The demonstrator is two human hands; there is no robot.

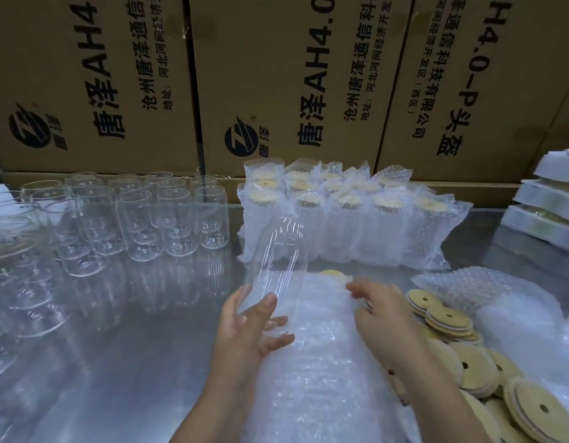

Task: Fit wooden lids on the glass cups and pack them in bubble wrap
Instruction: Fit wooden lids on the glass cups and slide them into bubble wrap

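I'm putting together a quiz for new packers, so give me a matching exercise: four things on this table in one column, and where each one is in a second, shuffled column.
Things
1. loose wooden lids
2. bare glass cups
3. wrapped cups
4. single glass cup

Places
a. held tilted in the left hand
b. standing in rows, far left of the table
c. piled at the near right
d. standing at the back, centre

Pairs: 1-c, 2-b, 3-d, 4-a

Clear glass cups [142,215] stand on the grey metal counter [123,362]. Pale tan wooden lids [474,366]; brown cartons [276,75] with black print.
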